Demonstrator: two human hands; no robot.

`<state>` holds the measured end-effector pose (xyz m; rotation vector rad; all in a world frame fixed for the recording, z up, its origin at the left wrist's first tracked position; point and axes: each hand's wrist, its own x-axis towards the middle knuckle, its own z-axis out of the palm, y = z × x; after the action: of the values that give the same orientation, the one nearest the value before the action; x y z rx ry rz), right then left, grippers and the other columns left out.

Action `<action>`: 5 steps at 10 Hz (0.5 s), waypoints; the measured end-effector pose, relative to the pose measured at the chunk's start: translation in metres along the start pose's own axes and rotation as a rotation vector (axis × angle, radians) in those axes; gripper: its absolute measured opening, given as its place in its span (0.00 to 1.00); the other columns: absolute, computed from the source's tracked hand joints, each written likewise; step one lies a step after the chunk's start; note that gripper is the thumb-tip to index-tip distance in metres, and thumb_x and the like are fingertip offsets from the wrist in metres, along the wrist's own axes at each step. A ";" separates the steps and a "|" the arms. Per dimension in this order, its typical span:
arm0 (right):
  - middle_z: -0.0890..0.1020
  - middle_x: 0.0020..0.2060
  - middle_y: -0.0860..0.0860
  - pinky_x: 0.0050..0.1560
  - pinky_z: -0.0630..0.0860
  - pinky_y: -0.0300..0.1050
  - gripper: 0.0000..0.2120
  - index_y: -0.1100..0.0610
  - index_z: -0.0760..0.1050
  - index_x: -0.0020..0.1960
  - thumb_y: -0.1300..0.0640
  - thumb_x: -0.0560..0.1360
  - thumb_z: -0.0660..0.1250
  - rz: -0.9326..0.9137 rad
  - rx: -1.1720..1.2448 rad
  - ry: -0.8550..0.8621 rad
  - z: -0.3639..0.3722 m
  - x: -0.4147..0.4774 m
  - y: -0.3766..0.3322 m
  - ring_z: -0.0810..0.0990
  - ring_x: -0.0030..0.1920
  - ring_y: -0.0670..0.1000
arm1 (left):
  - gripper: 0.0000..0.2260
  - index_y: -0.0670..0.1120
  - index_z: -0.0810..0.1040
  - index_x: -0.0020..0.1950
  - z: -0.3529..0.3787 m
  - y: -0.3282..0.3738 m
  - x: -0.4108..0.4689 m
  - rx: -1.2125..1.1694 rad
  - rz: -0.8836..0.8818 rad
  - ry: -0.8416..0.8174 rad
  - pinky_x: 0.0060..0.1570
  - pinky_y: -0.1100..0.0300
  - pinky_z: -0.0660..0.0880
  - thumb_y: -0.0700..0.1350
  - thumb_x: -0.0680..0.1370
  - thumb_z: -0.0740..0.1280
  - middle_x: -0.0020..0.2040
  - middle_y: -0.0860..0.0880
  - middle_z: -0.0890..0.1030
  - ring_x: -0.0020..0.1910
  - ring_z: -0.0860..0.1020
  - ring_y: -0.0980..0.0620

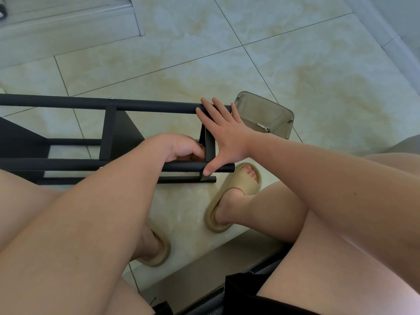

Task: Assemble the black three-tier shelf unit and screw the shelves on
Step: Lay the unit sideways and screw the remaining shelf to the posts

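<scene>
The black shelf unit [109, 130] lies on its side on the tiled floor, its tubes running left to right. My right hand [223, 133] presses flat against its right end shelf [210, 144], fingers spread over the far tube [159, 108] and thumb on the near tube [68, 163]. My left hand [181, 147] is curled inside the frame just left of that shelf, fingertips pinched against its inner face; whatever they hold is hidden. A silver screw head [111, 98] shows on the far tube.
A smoky translucent plastic box [268, 110] with a small metal wrench [263, 127] inside stands just right of the unit's end. My feet in tan slippers [229, 194] rest on the floor below the unit. A raised step [68, 26] is at far left.
</scene>
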<state>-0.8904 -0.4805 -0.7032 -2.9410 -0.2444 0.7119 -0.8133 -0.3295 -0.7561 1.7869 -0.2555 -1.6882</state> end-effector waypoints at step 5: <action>0.33 0.80 0.55 0.76 0.35 0.69 0.72 0.57 0.35 0.82 0.21 0.58 0.70 -0.002 -0.004 0.006 0.000 0.000 0.000 0.31 0.79 0.60 | 0.06 0.45 0.82 0.47 0.001 0.001 -0.002 -0.001 -0.062 -0.021 0.35 0.59 0.75 0.42 0.78 0.66 0.39 0.46 0.82 0.35 0.78 0.48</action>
<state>-0.8903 -0.4801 -0.7030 -2.9455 -0.2481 0.7024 -0.8144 -0.3299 -0.7536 1.7936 -0.2098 -1.7509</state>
